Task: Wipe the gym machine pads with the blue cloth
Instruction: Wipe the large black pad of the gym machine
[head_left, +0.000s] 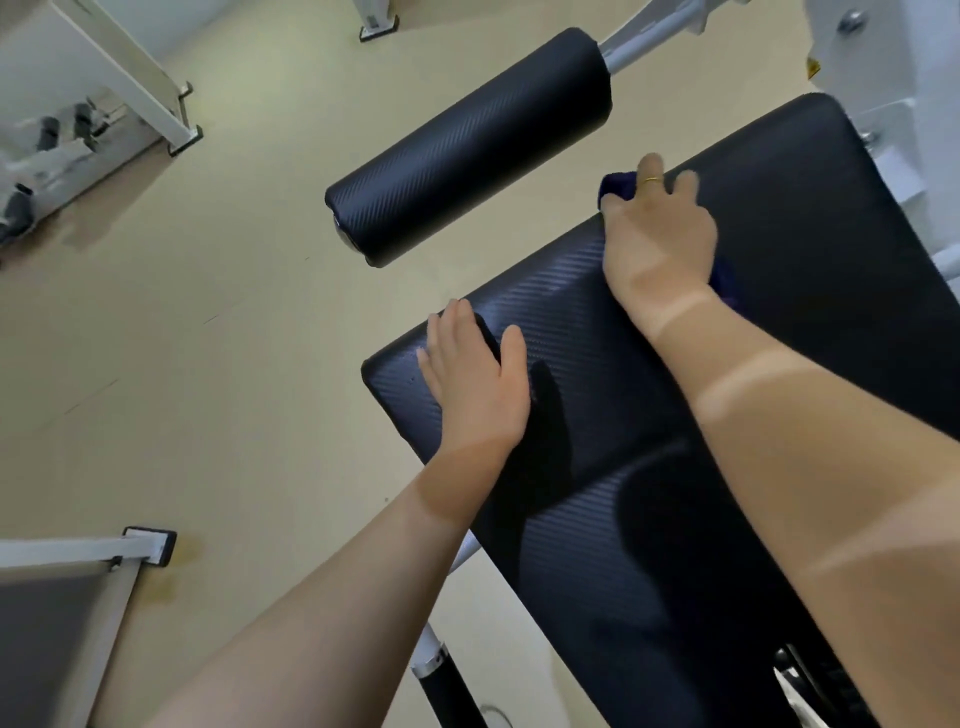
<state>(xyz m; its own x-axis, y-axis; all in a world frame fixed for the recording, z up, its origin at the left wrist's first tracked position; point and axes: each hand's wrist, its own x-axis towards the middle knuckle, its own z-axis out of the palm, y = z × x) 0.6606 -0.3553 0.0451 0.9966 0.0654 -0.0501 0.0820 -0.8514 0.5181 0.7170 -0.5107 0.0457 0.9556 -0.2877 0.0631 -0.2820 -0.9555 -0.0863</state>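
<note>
A large flat black pad of the gym machine fills the right half of the view. My right hand presses the dark blue cloth onto the pad's upper left edge; the cloth shows past my fingertips and beside my wrist, the rest is hidden under my palm. My left hand rests flat on the pad's near left corner, fingers straight, holding nothing. A black cylindrical roller pad sits above and left of the flat pad, apart from both hands.
White machine frame stands at the top right behind the flat pad. Other white frame legs and a foot stand on the beige floor to the left. A chrome and black handle pokes out below the pad.
</note>
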